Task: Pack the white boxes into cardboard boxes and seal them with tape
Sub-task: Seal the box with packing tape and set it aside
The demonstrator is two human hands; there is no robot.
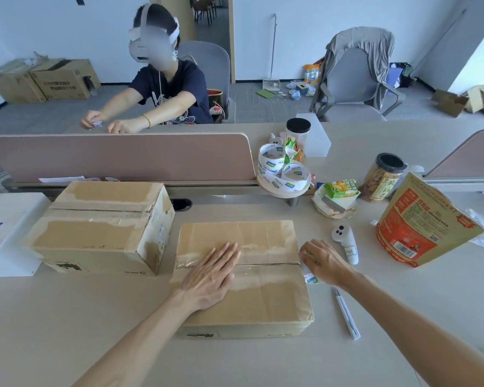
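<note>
Cardboard, stiff and dry, made up the nearer box (263,305), which sat closed on the table (95,317) straight in front of the person. In the head view the left hand (210,277) lay flat on the lid with straight fingers, its grip open, pressing over the middle seam where a glossy strip of clear tape (268,275) ran. The right hand (326,263) was at the box's right edge, its grip closed round a roll of tape (310,279), of which only a printed white piece showed.

The lid looked firm enough to take flat pressure. The weight could not be told. The box would best be held low at its two short sides. The tape looked slick and likely to wrinkle.

The table was pale and smooth, so the box would probably slide unless held down. A second taped box (101,227) stood just beside it on the left, and a white box (9,233) further left. Spare rolls (282,171), a cutter (347,317) and a snack bag (422,222) lay to the right. Beyond a pink divider (118,157), another person sat in an office room.
</note>
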